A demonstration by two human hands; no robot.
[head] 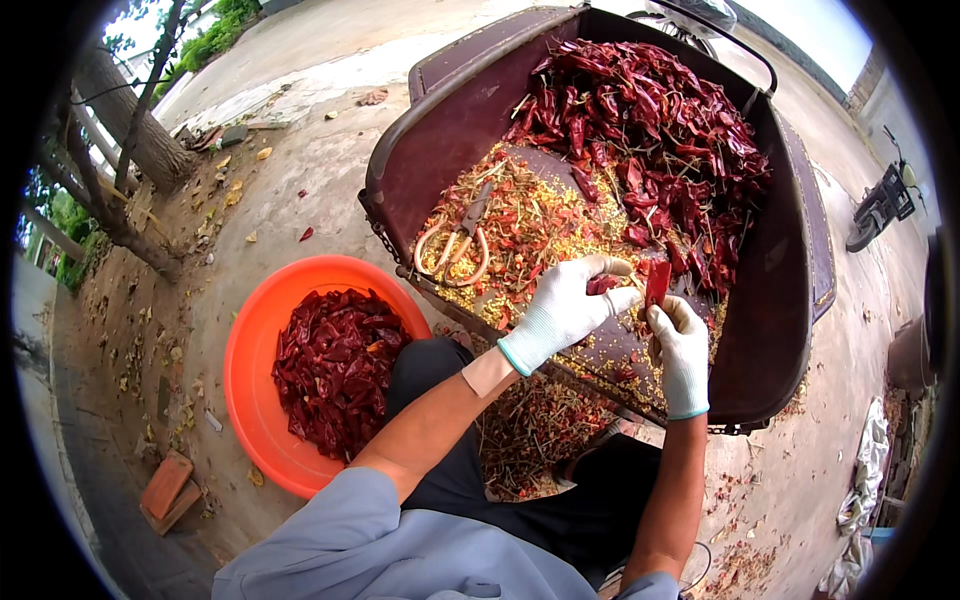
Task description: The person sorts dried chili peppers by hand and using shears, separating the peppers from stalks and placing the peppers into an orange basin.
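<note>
My left hand (574, 300), in a white knit glove, is closed around a dark red dried chili pepper (602, 284). Close beside it, my gloved right hand (679, 337) pinches another dried red chili (658, 282) between thumb and fingers. Both hands are over the near edge of a maroon metal cart bed (465, 120). A large heap of whole dried chilies (637, 112) fills its far right side. Yellow seeds and chili scraps (555, 225) cover the bed to the left. Scissors with pale handles (459, 244) lie on these scraps, blades pointing away.
An orange plastic basin (251, 412) holding dark red chilies (337, 375) stands left of my legs. Stems and scraps (536, 431) are piled on the ground between my feet. Bricks (169, 487) lie at lower left, near trees (135, 120). A parked two-wheeler (883, 199) stands at right.
</note>
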